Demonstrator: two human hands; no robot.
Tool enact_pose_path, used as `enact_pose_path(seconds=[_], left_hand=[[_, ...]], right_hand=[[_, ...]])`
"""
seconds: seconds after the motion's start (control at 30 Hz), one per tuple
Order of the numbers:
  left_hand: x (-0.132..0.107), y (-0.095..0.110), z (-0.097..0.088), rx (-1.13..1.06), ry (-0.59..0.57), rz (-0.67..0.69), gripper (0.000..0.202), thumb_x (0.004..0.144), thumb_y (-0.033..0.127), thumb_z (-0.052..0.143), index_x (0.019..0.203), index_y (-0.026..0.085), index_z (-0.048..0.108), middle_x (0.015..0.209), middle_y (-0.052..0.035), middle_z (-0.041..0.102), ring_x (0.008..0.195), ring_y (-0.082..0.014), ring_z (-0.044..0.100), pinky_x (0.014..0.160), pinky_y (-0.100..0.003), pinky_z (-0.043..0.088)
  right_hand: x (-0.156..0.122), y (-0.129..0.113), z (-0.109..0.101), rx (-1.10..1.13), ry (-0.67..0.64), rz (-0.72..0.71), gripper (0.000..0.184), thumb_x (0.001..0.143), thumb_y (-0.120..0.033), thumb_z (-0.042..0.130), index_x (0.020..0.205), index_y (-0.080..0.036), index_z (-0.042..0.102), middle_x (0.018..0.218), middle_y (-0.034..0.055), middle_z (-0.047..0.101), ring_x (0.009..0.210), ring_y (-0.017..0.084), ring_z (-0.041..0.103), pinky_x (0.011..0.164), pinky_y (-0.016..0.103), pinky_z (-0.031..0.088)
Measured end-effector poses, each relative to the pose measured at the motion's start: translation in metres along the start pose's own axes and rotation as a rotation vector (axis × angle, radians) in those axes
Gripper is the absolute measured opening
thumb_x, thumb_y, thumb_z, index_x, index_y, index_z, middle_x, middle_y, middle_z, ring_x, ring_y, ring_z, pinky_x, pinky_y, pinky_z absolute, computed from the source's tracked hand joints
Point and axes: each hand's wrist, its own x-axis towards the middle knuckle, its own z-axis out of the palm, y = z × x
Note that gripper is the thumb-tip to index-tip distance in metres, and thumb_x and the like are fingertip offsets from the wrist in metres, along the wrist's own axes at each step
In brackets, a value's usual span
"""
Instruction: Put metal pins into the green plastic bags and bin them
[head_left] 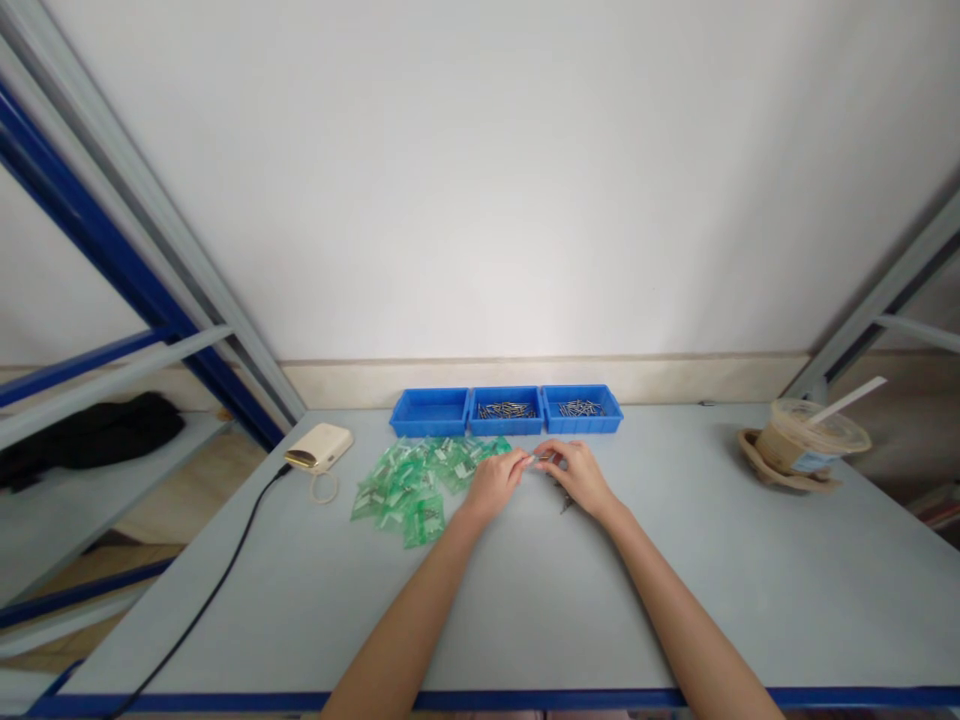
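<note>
Your left hand (pixel 495 482) and right hand (pixel 579 474) meet at the fingertips, both pinched on a small pale piece (pixel 534 459) mid-bench. Green bags (pixel 416 485) at 9 o'clock, blue trays (pixel 506 410) at 12, drink cup (pixel 806 445) at 3. Grey bench (pixel 525 600), white wall (pixel 525 200). Forearms converge, palms down.

Too small or cut off at the edge

The small pale piece (pixel 535 459) where the left hand (pixel 495 482) and right hand (pixel 579 476) meet is too tiny to name — so are the metal parts (pixel 506 410) in the blue trays (pixel 431 428) and the green bags' (pixel 409 485) contents. Both forearms (pixel 405 620) and the black cable (pixel 217 590) leave the bottom edge — a grey rail (pixel 112 385) partly hides a dark bundle (pixel 97 432).
</note>
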Motion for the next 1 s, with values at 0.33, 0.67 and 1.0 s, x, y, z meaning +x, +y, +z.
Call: enact_pose_path(seconds=[0.33, 0.67, 1.0], left_hand=[[-0.0002, -0.0020, 0.0006, -0.036, 0.014, -0.007, 0.026, 0.091, 0.030, 0.036, 0.084, 0.019, 0.058, 0.059, 0.0023, 0.057, 0.057, -0.0114, 0.054, 0.060, -0.020, 0.036], [0.0007, -0.0024, -0.0003, -0.061, -0.009, -0.032, 0.025, 0.090, 0.033, 0.037, 0.089, 0.019, 0.057, 0.057, 0.0028, 0.056, 0.055, -0.0118, 0.053, 0.059, -0.021, 0.036], [0.0000, 0.0000, -0.0034, -0.065, -0.001, -0.020, 0.032, 0.091, 0.031, 0.033, 0.071, 0.017, 0.054, 0.056, 0.0015, 0.054, 0.053, -0.0108, 0.050, 0.058, -0.021, 0.034]], right_hand=[[-0.0007, -0.0001, -0.0002, 0.010, -0.010, 0.002, 0.021, 0.084, -0.036, 0.050, 0.094, -0.021, 0.061, 0.080, -0.0001, 0.066, 0.070, 0.014, 0.059, 0.075, 0.026, 0.036], [-0.0007, -0.0031, -0.0005, -0.063, -0.031, 0.029, 0.030, 0.090, -0.035, 0.038, 0.079, -0.019, 0.062, 0.065, 0.0003, 0.064, 0.061, 0.013, 0.057, 0.070, 0.025, 0.037], [-0.0014, -0.0011, 0.0007, -0.068, -0.035, 0.043, 0.022, 0.086, -0.035, 0.045, 0.088, -0.021, 0.062, 0.071, 0.0010, 0.065, 0.066, 0.015, 0.057, 0.067, 0.025, 0.037]])
